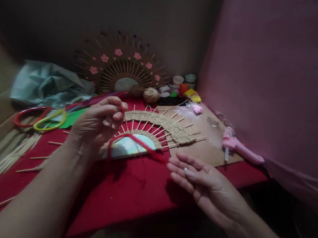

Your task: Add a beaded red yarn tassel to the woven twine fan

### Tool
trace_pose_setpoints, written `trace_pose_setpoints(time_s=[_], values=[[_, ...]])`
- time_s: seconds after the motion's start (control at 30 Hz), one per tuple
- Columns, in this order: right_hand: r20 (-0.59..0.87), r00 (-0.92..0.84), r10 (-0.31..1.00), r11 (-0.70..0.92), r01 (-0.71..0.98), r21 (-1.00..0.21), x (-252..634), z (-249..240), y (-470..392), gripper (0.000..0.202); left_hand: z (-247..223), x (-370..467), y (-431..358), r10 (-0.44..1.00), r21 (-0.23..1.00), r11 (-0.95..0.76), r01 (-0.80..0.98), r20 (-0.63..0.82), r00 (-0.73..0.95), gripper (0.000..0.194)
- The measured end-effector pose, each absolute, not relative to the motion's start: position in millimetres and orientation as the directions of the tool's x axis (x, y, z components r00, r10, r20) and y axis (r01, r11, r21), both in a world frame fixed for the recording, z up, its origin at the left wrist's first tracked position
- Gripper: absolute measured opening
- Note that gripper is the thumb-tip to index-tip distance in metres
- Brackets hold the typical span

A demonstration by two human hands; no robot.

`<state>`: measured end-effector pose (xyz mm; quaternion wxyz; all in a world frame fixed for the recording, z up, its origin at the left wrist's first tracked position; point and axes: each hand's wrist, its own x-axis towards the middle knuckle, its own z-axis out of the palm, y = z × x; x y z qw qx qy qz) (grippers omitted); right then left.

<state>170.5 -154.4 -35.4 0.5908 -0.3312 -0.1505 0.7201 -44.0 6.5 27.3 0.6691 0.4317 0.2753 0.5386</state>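
My left hand [99, 119] is raised over the red cloth, its fingertips pinched on a red thread [125, 117] that hangs below them. A thicker loop of red strands [147, 146] droops across the front of a half-round woven piece [177, 128] made of natural twine on thin sticks, with a pale blue mirror-like half disc [124, 146] at its centre. The loop's right end reaches the fingertips of my right hand [205, 182]. That hand lies palm up with its fingers stretched out. A small white spot shows by its thumb tip; I cannot tell what it is.
A pink glue gun [243, 150] lies on the brown board [219, 156] at right. Behind stand a finished flowered fan [118, 59], a twine ball [151, 95] and small pots [190, 79]. Scissors with red and yellow handles [49, 121] and loose sticks [12, 155] are at left.
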Motion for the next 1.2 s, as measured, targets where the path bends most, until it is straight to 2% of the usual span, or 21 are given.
trace_pose_setpoints(time_s=[0.43,0.53,0.63,0.73,0.83,0.97,1.07,1.1,1.2], values=[[-0.257,-0.116,0.96,-0.258,-0.726,-0.637,171.1,-45.3,-150.5,0.035,28.3,-43.3,5.4,0.968,0.876,0.071,-0.477,0.054,0.244,0.017],[-0.248,-0.116,0.962,-0.258,-0.688,-0.679,172.1,-45.5,-148.0,0.036,28.7,-42.4,4.1,0.968,0.874,0.092,-0.478,0.034,0.249,0.018],[-0.207,-0.106,0.973,-0.228,-0.612,-0.757,175.5,-40.3,-143.1,0.025,27.6,-41.4,4.0,0.969,0.875,0.1,-0.474,0.024,0.247,0.019],[-0.122,-0.068,0.99,-0.139,-0.494,-0.858,182.6,-23.8,-133.0,0.017,24.1,-40.8,6.6,0.965,0.866,0.107,-0.489,0.028,0.262,0.019],[0.007,0.049,0.999,0.022,-0.328,-0.944,194.3,3.9,-110.8,0.015,19.8,-41.4,10.4,0.952,0.865,0.118,-0.488,0.041,0.302,0.018],[0.2,0.214,0.956,0.233,-0.141,-0.962,214.6,39.7,-57.5,0.008,17.0,-42.2,12.7,0.945,0.861,0.132,-0.491,0.041,0.325,0.017],[0.187,0.279,0.942,0.181,0.047,-0.982,226.7,50.8,-11.2,0.005,16.7,-40.7,11.8,0.944,0.855,0.143,-0.499,0.033,0.327,0.017],[0.155,0.305,0.94,0.11,0.159,-0.981,229.1,50.7,2.8,0.007,16.7,-39.9,11.3,0.944,0.856,0.146,-0.496,0.029,0.329,0.016],[0.07,0.315,0.946,-0.026,0.291,-0.956,232.3,42.4,37.2,0.015,16.1,-37.6,10.3,0.939,0.86,0.156,-0.486,0.024,0.342,0.015]])
